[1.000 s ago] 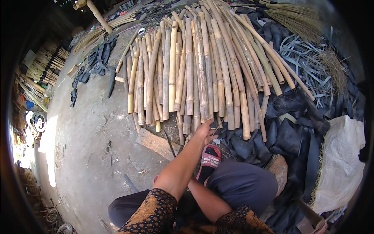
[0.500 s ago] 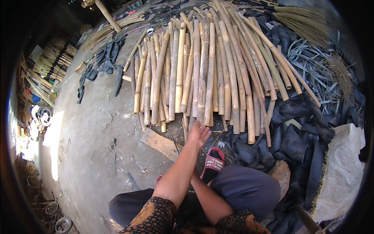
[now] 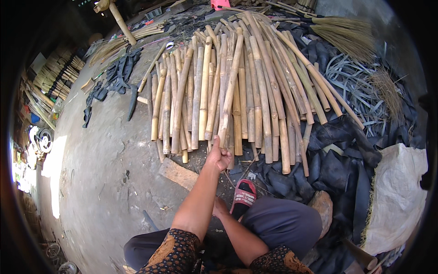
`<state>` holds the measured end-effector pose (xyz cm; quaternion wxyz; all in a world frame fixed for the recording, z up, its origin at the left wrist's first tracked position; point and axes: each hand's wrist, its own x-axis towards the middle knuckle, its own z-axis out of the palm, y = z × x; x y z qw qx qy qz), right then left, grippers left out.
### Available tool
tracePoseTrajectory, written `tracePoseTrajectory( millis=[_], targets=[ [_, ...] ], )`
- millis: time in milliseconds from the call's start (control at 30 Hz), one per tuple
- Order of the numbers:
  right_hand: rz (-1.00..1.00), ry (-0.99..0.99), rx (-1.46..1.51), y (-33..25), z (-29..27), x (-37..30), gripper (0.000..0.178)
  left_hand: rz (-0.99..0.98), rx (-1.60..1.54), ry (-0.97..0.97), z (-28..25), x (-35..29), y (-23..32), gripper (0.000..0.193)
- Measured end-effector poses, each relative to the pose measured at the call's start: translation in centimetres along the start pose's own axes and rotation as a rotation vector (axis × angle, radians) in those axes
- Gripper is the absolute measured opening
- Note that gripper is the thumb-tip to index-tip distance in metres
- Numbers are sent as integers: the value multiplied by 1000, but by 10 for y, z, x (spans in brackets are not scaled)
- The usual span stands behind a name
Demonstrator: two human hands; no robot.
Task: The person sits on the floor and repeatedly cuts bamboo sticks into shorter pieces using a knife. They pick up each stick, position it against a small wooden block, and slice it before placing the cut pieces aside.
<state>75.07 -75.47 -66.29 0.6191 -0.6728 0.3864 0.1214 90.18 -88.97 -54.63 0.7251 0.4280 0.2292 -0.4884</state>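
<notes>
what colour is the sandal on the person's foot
Red with white stripes on the strap, over a dark sole; the sandal shows in the head view.

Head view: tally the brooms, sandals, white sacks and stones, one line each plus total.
Brooms with straw heads: 1
Red sandals: 1
White sacks: 1
Stones: 1
Total: 4
The left hand grips one bamboo pole from the pile, which is too dense to count.
</notes>
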Motion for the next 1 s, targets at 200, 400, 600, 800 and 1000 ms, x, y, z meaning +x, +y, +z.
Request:
tracePoseTrajectory(
  millis=[200, 400, 600, 800, 1000],
  targets=[
    [-104, 162, -195, -48, -38, -26, 39, 142, 562, -112, -94, -118, 83, 65],
    [-138, 222, -129, -79, -60, -23, 41, -47, 784, 128, -262, -195, 77, 70],
    [-222, 307, -243, -104, -64, -53, 37, -90, 1165, 301, -315, -188, 54, 82],
    [-403, 262, -358, -145, -59, -99, 33, 1304, 1261, 230, -162, -173, 98, 88],
    [-454, 92, -490, -162, -43, -126, 37, 860, 917, 205, -53, -234, 154, 96]
  ],
)
